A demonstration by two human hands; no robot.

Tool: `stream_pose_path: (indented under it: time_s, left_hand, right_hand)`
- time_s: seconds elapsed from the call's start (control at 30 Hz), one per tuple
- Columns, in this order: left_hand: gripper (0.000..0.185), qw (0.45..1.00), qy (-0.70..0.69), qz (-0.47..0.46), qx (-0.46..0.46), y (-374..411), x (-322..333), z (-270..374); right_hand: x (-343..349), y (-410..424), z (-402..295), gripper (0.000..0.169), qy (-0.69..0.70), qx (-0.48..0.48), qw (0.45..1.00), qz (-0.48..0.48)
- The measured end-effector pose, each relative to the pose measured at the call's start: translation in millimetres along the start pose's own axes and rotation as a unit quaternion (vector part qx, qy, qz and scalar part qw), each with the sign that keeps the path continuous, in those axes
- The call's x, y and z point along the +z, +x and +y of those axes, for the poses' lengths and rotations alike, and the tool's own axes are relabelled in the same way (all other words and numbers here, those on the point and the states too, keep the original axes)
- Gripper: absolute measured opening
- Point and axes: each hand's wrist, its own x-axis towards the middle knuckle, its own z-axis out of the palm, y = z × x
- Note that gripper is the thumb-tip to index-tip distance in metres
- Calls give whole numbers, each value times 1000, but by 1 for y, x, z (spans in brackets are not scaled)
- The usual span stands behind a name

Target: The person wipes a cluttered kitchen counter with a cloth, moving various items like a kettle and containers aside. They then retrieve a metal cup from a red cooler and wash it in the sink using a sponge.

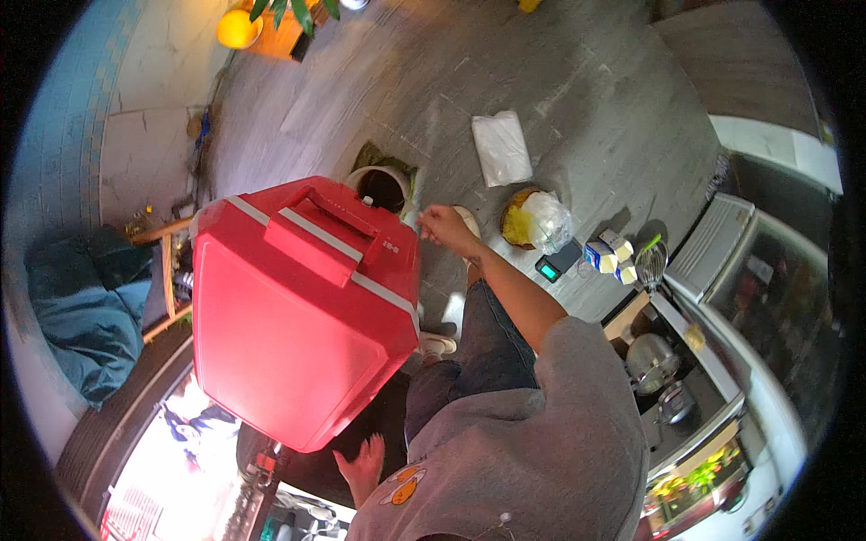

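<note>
A large red plastic box, likely an insulated cooler (291, 318), with a carrying handle and a pale stripe, stands before me, its lid towards the camera. My right hand (443, 226) is beside its far right edge, fingers curled; whether they pinch something small is unclear. My left hand (365, 466) is near the box's lower edge, fingers spread, holding nothing. A small white knob (367, 201) shows at the box's far side. Just beyond it, a pale round bucket (409, 186) with a dark inside stands on a green cloth (369, 154), partly hidden by the box.
On the floor lie a folded white plastic sheet or bag (503, 147), a basket with a clear plastic bag (549, 223), a small digital scale (560, 260), cartons (601, 257) and a whisk (651, 265). A mixer (653, 365) stands right; a blue-green draped chair (101, 324) left.
</note>
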Motion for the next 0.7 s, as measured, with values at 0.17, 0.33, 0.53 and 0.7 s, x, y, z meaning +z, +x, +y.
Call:
stream_pose_path:
  time_s: [0.17, 0.33, 0.53, 0.7]
  left_hand:
    - [73, 996, -52, -44, 62, 34, 102, -30]
    - [54, 989, -58, 76, 110, 39, 120, -28]
    - [46, 986, -51, 106, 115, 29, 137, -34]
    - [41, 989, 5, 97, 111, 32, 125, -28]
  right_hand:
    - [48, 118, 43, 42, -44, 62, 997, -12]
    - [96, 182, 52, 65, -240, 38, 967, 72]
    - [98, 228, 44, 69, -308, 164, 937, 1]
    - [90, 255, 44, 53, -362, 124, 919, -98]
